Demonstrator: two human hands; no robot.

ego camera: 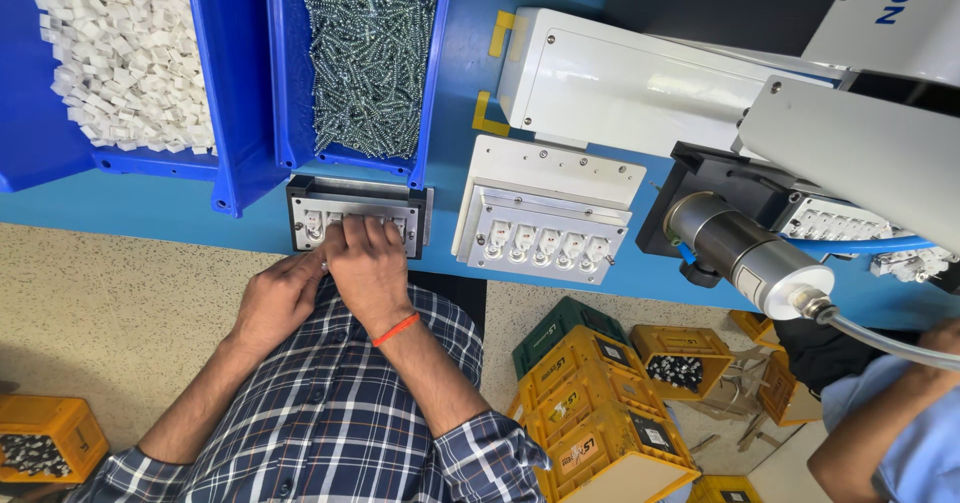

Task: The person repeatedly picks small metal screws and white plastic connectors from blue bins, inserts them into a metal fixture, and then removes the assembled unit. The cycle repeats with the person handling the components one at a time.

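Observation:
My right hand point(365, 263), with an orange band on the wrist, lies fingers-down on a small metal-framed fixture point(305, 225) that holds a row of white parts at the front edge of the blue table point(150, 208). My left hand point(280, 298) sits just beside it, fingertips curled at the fixture's lower left corner and touching the right hand. Whether the left fingers pinch a small piece is hidden. Most of the fixture's slots are covered by my fingers.
Behind the fixture stand a blue bin of white plastic pieces point(120, 53) and a blue bin of screws point(370, 53). To the right are a second white fixture point(545, 233), a white machine housing point(620, 83) and a metal cylinder tool with a hose point(745, 253). Yellow crates point(600, 413) sit on the floor; another person's arm point(880, 433) is at lower right.

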